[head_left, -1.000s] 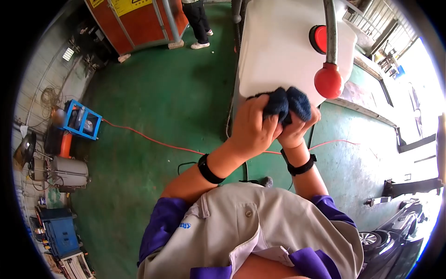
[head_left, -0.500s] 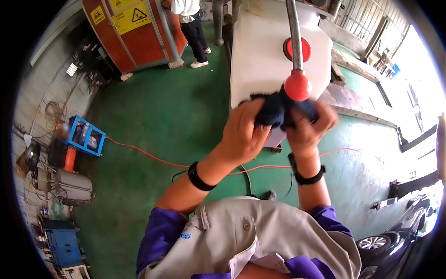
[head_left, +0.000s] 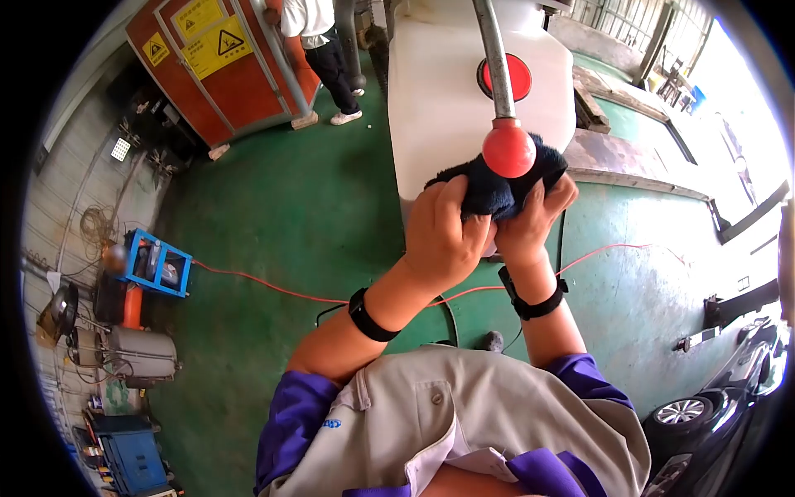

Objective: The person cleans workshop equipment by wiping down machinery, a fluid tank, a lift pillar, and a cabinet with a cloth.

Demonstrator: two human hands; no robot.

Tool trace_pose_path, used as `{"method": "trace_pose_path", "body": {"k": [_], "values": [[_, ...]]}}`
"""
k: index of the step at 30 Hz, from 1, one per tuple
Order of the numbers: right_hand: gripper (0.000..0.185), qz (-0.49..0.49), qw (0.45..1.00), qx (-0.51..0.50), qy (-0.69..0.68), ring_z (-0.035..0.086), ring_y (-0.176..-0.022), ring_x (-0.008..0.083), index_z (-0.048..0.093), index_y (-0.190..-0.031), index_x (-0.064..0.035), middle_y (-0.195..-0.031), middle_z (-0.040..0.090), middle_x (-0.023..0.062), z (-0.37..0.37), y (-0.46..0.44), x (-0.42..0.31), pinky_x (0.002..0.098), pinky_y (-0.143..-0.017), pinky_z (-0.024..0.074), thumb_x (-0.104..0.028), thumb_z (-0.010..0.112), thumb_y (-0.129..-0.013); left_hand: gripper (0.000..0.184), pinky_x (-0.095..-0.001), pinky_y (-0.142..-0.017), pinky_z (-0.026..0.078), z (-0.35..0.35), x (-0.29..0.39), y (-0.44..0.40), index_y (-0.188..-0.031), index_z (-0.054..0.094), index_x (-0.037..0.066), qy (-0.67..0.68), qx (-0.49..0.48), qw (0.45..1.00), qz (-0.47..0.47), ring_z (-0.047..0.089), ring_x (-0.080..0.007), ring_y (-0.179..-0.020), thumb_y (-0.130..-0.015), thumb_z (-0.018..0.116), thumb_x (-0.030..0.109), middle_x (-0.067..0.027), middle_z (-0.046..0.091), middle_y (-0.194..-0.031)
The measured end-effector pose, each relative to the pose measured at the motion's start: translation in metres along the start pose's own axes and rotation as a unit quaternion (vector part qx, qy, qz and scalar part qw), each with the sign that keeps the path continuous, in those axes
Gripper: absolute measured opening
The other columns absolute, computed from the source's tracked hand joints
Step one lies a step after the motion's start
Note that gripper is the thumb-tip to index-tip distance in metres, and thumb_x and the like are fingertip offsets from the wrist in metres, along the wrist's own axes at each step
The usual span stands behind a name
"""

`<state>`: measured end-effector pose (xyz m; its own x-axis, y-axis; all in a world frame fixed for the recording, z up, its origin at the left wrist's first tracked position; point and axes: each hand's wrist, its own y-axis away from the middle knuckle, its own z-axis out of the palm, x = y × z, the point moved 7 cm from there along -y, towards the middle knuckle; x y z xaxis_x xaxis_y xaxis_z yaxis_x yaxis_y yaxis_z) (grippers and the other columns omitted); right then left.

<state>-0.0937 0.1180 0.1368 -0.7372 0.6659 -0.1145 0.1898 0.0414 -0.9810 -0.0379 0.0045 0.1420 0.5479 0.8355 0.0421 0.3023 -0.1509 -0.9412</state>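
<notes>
Both hands grip one dark navy cloth (head_left: pixel 488 195), bunched just below and behind a red ball knob (head_left: pixel 508 149). My left hand (head_left: pixel 445 225) is closed on the cloth's left part, thumb and fingers pressed into it. My right hand (head_left: pixel 537 217) pinches the right part, with folds rising above its fingers. The knob tops a grey metal lever (head_left: pixel 495 66) and hides some of the cloth. Beneath them lies a white, smooth-topped machine cover (head_left: pixel 439 91) bearing a red round disc (head_left: pixel 517 77).
A red hose (head_left: pixel 273 290) crosses the green floor. Beyond the cover, a person (head_left: pixel 323 58) stands beside an orange cabinet (head_left: pixel 219 74) with yellow warning labels. A blue-framed unit (head_left: pixel 157 263) and a grey tank (head_left: pixel 142 354) stand left; a dark car (head_left: pixel 712 414) is at lower right.
The view has shifted slightly, moving the knob and cover left and up. Both hands still hold the cloth, now less blurred, and more of it shows right of the knob.
</notes>
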Motion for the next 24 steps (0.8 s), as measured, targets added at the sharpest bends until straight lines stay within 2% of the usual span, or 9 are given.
{"method": "trace_pose_path", "body": {"k": [1, 4, 8, 10, 11, 14, 15, 18, 24], "values": [[0.044, 0.006, 1.0, -0.011, -0.001, 0.042, -0.096, 0.0341, 0.054, -0.116, -0.0042, -0.113, 0.045, 0.0196, 0.002, 0.009, 0.001, 0.0438, -0.082, 0.0307, -0.017, 0.063, -0.074, 0.026, -0.0462, -0.07, 0.045, 0.004, -0.002, 0.006, -0.099, 0.056, -0.002, 0.014, -0.014, 1.0, -0.009, 0.054, -0.0358, -0.084, -0.078, 0.065, 0.01, -0.0213, 0.053, -0.108], [0.046, 0.01, 1.0, -0.019, 0.013, 0.041, -0.094, 0.034, 0.054, -0.116, -0.0029, -0.111, 0.045, 0.0193, -0.001, 0.01, 0.0, 0.0447, -0.082, 0.0307, -0.017, 0.063, -0.073, 0.031, -0.0449, -0.072, 0.045, 0.003, -0.001, 0.008, -0.106, 0.055, -0.004, 0.002, -0.026, 1.0, -0.016, 0.054, -0.0353, -0.087, -0.081, 0.064, 0.012, -0.0204, 0.055, -0.108], [0.049, -0.04, 0.996, -0.016, 0.081, 0.041, -0.114, 0.0378, 0.056, -0.119, -0.0006, -0.13, 0.044, 0.021, -0.028, -0.052, -0.018, 0.0452, -0.096, 0.0274, -0.017, 0.063, -0.073, 0.028, -0.0435, -0.073, 0.044, -0.014, 0.005, -0.035, -0.106, 0.056, -0.001, -0.008, 0.02, 1.0, 0.022, 0.055, -0.035, -0.088, -0.082, 0.063, 0.012, -0.0197, 0.055, -0.109], [0.048, -0.056, 0.994, -0.034, 0.083, 0.035, -0.128, 0.0359, 0.057, -0.12, -0.0004, -0.139, 0.042, 0.0185, -0.034, -0.081, -0.025, 0.0431, -0.103, 0.0239, -0.017, 0.063, -0.075, 0.026, -0.0429, -0.074, 0.044, -0.019, 0.008, -0.054, -0.105, 0.057, 0.0, -0.008, 0.052, 0.997, 0.05, 0.055, -0.0353, -0.088, -0.083, 0.063, 0.012, -0.0197, 0.055, -0.111], [0.043, -0.067, 0.993, -0.046, 0.083, 0.038, -0.128, 0.0341, 0.057, -0.117, 0.0011, -0.14, 0.044, 0.0164, -0.032, -0.087, -0.029, 0.0422, -0.103, 0.0252, -0.017, 0.061, -0.078, 0.024, -0.043, -0.071, 0.044, -0.018, 0.007, -0.055, -0.102, 0.058, 0.001, -0.011, 0.073, 0.996, 0.045, 0.055, -0.0342, -0.087, -0.082, 0.063, 0.012, -0.0187, 0.055, -0.112], [0.038, -0.086, 0.996, 0.007, -0.001, 0.045, -0.123, 0.0339, 0.056, -0.114, 0.0028, -0.137, 0.047, 0.0181, -0.012, -0.062, -0.014, 0.0419, -0.101, 0.0277, -0.016, 0.059, -0.081, 0.027, -0.0435, -0.07, 0.045, -0.011, 0.005, -0.042, -0.102, 0.056, -0.001, -0.02, 0.044, 0.998, 0.049, 0.055, -0.0326, -0.087, -0.08, 0.064, 0.013, -0.0177, 0.055, -0.112], [0.03, -0.101, 0.995, 0.026, 0.008, 0.05, -0.119, 0.0349, 0.056, -0.107, 0.0031, -0.134, 0.049, 0.0197, -0.011, -0.049, -0.015, 0.0414, -0.099, 0.0306, -0.014, 0.058, -0.083, 0.029, -0.0436, -0.069, 0.045, -0.007, 0.003, -0.033, -0.103, 0.056, -0.002, -0.012, 0.042, 0.998, 0.046, 0.054, -0.0321, -0.087, -0.079, 0.064, 0.013, -0.0177, 0.055, -0.111], [0.019, -0.127, 0.989, 0.068, -0.02, 0.055, -0.113, 0.0335, 0.056, -0.097, -0.0004, -0.126, 0.056, 0.0196, -0.003, -0.011, -0.009, 0.0399, -0.093, 0.0364, -0.011, 0.059, -0.082, 0.035, -0.0439, -0.067, 0.045, 0.006, -0.003, 0.003, -0.106, 0.052, -0.004, -0.003, 0.037, 0.999, 0.04, 0.054, -0.0312, -0.086, -0.078, 0.064, 0.014, -0.0176, 0.055, -0.111], [0.017, -0.131, 0.988, 0.052, -0.065, 0.056, -0.106, 0.0277, 0.058, -0.087, -0.0055, -0.12, 0.06, 0.0089, 0.005, 0.048, -0.003, 0.0368, -0.087, 0.039, -0.005, 0.061, -0.071, 0.038, -0.0444, -0.067, 0.045, 0.026, -0.008, 0.063, -0.11, 0.05, -0.005, -0.005, -0.025, 0.999, 0.025, 0.054, -0.0308, -0.084, -0.079, 0.064, 0.013, -0.0167, 0.054, -0.109]]}}
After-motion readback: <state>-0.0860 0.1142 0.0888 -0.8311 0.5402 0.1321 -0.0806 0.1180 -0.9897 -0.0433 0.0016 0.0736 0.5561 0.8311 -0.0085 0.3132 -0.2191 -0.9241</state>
